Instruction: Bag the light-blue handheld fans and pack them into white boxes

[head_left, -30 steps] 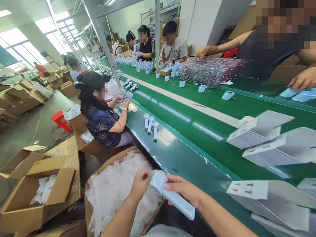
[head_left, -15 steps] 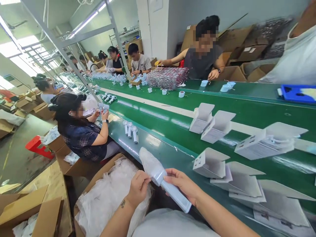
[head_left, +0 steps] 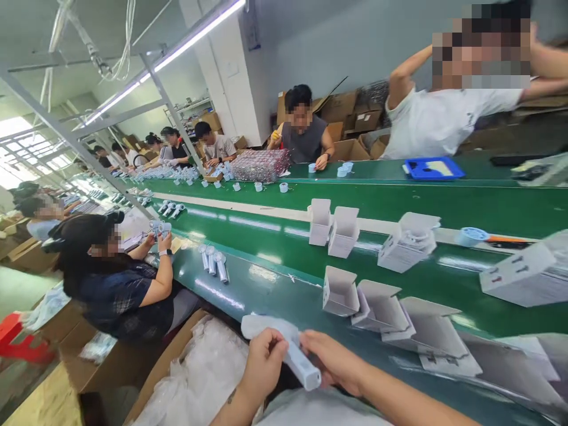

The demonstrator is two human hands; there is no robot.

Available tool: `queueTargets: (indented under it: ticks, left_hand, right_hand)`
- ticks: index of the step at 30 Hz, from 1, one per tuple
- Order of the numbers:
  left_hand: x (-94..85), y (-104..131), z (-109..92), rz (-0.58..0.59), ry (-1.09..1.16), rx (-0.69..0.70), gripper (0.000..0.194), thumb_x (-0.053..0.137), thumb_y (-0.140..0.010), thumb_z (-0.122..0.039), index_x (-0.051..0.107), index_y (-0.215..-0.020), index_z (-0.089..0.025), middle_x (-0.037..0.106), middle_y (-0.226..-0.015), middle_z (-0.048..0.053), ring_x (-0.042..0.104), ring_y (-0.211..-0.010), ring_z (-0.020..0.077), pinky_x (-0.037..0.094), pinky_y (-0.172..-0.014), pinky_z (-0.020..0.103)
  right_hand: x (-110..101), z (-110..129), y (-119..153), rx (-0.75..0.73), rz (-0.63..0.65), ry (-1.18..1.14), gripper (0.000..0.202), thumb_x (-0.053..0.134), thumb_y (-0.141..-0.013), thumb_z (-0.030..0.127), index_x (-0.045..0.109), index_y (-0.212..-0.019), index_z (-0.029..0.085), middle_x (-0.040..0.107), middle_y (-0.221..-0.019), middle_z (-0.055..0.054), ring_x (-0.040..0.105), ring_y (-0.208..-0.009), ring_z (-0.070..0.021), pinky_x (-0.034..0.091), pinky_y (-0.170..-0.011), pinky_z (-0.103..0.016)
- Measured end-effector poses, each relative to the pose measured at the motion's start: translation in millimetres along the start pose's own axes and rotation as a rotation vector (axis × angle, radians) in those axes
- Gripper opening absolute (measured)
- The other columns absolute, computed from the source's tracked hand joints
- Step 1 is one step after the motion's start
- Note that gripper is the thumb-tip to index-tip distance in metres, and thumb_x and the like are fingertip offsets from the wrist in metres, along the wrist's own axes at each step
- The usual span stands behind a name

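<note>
Your left hand (head_left: pixel 264 362) pinches the translucent white plastic bag (head_left: pixel 266 325); your right hand (head_left: pixel 332 360) grips the pale-blue plastic handheld fan (head_left: pixel 304 368), near the green counter (head_left: pixel 252 291). Judged light, rigid and slick; hold by the handle, sparing the likely fragile head.

Beyond your right hand (head_left: pixel 335 358), the row of open white cardboard boxes (head_left: pixel 339 290) stands in the way, flaps raised. You can pass over the dark green smooth bench (head_left: pixel 255 290) between this row and the pale blue plastic handheld fans (head_left: pixel 214 264). Farther, other open white boxes (head_left: pixel 343 234) obstruct the bright green belt (head_left: pixel 293 251). Leftward, the seated person (head_left: pixel 115 290) limits your room.
</note>
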State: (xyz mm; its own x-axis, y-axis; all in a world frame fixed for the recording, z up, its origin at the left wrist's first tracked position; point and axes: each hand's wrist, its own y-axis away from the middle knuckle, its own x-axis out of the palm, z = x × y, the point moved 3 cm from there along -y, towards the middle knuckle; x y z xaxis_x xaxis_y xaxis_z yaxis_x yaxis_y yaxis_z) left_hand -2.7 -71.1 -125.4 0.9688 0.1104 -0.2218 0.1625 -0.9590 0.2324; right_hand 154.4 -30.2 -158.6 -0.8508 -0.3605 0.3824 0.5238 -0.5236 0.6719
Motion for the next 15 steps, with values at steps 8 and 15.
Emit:
queueTargets:
  ticks: [8, 15]
  left_hand:
    - [22.0, -15, 15, 0.072, 0.312, -0.172, 0.047, 0.075, -0.056, -0.057, 0.053, -0.062, -0.016, 0.043, -0.052, -0.005, 0.032, -0.048, 0.0064, 0.024, -0.049, 0.021]
    - [29.8, -31, 31, 0.103, -0.018, 0.092, 0.054, 0.067, -0.059, -0.071, 0.055, -0.058, -0.018, 0.040, -0.048, -0.004, 0.032, -0.049, 0.0095, 0.029, -0.051, 0.024]
  right_hand:
    - [-10, -25, -14, -0.034, 0.185, -0.199, 0.049, 0.080, -0.058, 0.042, 0.051, -0.093, 0.022, 0.060, -0.077, 0.001, 0.056, -0.058, -0.0123, 0.044, -0.052, -0.023]
    - [-14, -13, -14, -0.236, -0.202, 0.126, 0.023, 0.068, -0.062, 0.024, 0.046, -0.059, 0.020, 0.043, -0.053, 0.004, 0.048, -0.056, -0.0141, 0.038, -0.057, -0.026]
